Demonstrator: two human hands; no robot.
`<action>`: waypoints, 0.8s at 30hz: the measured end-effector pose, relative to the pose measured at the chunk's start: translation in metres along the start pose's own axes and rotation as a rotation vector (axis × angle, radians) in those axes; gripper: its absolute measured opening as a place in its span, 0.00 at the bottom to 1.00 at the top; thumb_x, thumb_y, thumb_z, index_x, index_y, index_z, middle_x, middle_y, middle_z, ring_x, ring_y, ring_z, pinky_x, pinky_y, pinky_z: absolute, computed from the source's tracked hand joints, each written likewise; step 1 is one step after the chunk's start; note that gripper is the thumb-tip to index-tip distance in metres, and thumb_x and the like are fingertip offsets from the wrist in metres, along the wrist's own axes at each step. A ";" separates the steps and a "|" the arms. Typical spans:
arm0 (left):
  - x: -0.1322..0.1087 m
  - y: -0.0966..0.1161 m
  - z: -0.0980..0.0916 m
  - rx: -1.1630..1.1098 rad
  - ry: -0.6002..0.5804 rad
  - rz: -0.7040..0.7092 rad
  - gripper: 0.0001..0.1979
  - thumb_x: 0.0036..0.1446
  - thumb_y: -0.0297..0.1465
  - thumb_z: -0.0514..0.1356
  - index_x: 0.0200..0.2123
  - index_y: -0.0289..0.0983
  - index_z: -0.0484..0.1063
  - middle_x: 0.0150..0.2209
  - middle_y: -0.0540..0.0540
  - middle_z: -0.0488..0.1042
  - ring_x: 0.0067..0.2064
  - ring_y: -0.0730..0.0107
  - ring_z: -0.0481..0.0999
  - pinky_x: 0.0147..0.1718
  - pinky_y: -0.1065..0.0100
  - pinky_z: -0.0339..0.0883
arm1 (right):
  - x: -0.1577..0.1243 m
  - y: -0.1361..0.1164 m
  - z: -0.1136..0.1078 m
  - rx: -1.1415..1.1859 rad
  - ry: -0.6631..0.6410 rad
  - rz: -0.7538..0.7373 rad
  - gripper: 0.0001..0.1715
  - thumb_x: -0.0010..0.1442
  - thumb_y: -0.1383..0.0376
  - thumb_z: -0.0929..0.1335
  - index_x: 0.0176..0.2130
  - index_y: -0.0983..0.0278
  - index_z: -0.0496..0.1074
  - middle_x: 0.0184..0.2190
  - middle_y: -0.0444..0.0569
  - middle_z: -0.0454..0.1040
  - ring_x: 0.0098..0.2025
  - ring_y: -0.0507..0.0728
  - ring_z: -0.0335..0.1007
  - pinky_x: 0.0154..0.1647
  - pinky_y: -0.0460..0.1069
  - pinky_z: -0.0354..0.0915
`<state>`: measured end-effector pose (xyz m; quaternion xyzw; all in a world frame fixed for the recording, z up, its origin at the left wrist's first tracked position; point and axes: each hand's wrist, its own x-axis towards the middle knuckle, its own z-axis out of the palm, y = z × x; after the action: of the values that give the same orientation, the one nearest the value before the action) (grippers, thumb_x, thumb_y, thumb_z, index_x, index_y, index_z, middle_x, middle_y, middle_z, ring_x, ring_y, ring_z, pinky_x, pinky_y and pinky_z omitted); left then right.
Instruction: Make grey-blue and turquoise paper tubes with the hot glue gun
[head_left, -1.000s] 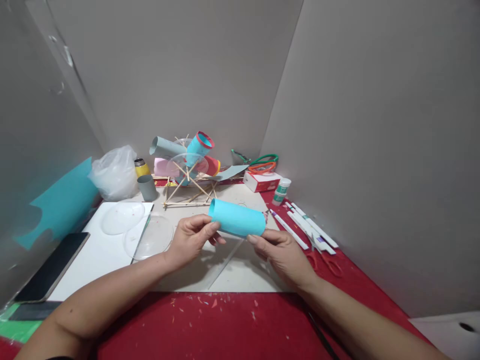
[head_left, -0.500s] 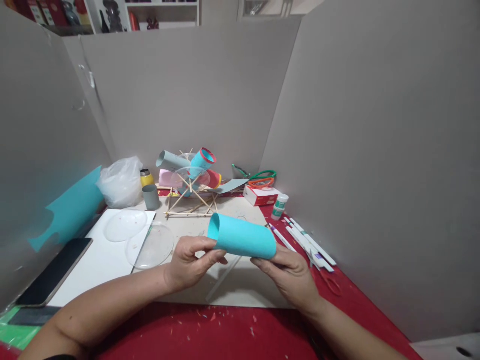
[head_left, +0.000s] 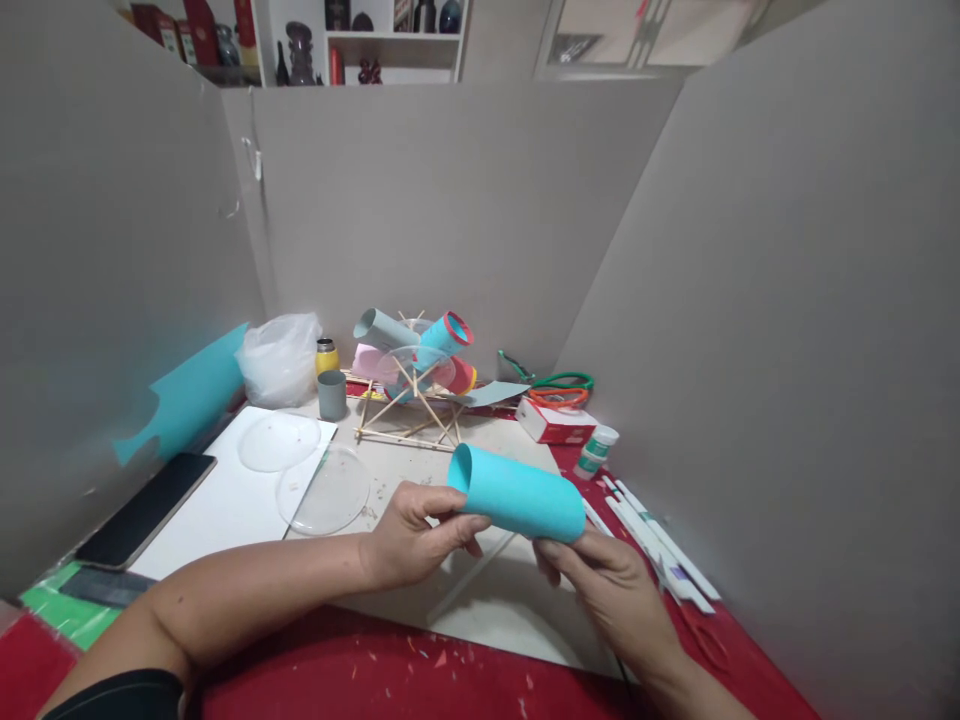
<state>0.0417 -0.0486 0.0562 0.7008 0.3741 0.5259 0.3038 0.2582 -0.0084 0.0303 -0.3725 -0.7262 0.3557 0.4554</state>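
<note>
A light blue paper tube [head_left: 517, 492] is held between my two hands above the work board [head_left: 540, 620], lying sideways with its open end to the left. My left hand [head_left: 427, 530] pinches the left end, thumb and forefinger at the lower rim. Around the right end, my right hand [head_left: 600, 575] grips from below; some of its fingers are hidden. Behind the tube stands a wheel-like model of wooden sticks [head_left: 416, 385] and clear discs, carrying grey, blue, pink and red paper tubes.
To the left lie clear plastic discs [head_left: 322, 490], a white sheet [head_left: 202, 500] and a phone [head_left: 146, 510]. A grey paper cup [head_left: 331, 395] and plastic bag [head_left: 279, 360] stand behind. On the right are a red-white box [head_left: 555, 421], small tubs [head_left: 596, 452] and white strips [head_left: 664, 545].
The whole view has shifted, so the table things appear farther right. Both hands keep the blue tube at nearly the same place over the board.
</note>
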 end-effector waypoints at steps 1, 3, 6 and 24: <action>0.000 0.000 0.000 -0.012 0.009 -0.012 0.18 0.59 0.40 0.59 0.24 0.35 0.78 0.21 0.44 0.77 0.23 0.69 0.76 0.25 0.71 0.69 | 0.000 0.001 0.000 0.015 -0.020 0.015 0.25 0.55 0.51 0.69 0.15 0.62 0.70 0.17 0.46 0.67 0.22 0.55 0.64 0.24 0.48 0.62; -0.001 0.000 0.001 -0.050 0.025 -0.046 0.18 0.58 0.42 0.60 0.23 0.35 0.76 0.21 0.44 0.76 0.22 0.70 0.76 0.24 0.72 0.68 | -0.001 0.002 0.002 0.065 -0.063 0.052 0.25 0.56 0.50 0.69 0.17 0.63 0.72 0.17 0.47 0.69 0.21 0.55 0.64 0.24 0.48 0.62; -0.001 -0.003 0.004 -0.148 0.037 -0.130 0.19 0.55 0.44 0.61 0.22 0.34 0.75 0.19 0.47 0.74 0.21 0.71 0.75 0.22 0.73 0.67 | -0.001 0.003 0.003 0.142 -0.100 0.120 0.24 0.57 0.50 0.69 0.20 0.63 0.73 0.18 0.48 0.72 0.22 0.55 0.66 0.26 0.48 0.63; -0.003 -0.010 0.011 -0.372 -0.015 -0.329 0.22 0.49 0.46 0.65 0.19 0.34 0.67 0.18 0.52 0.64 0.21 0.74 0.71 0.21 0.74 0.68 | 0.000 0.009 0.005 0.381 -0.155 0.272 0.21 0.53 0.50 0.73 0.23 0.66 0.77 0.21 0.51 0.76 0.21 0.52 0.65 0.24 0.47 0.61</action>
<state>0.0497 -0.0460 0.0435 0.5665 0.3777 0.5239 0.5118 0.2558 -0.0052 0.0213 -0.3457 -0.6219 0.5719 0.4083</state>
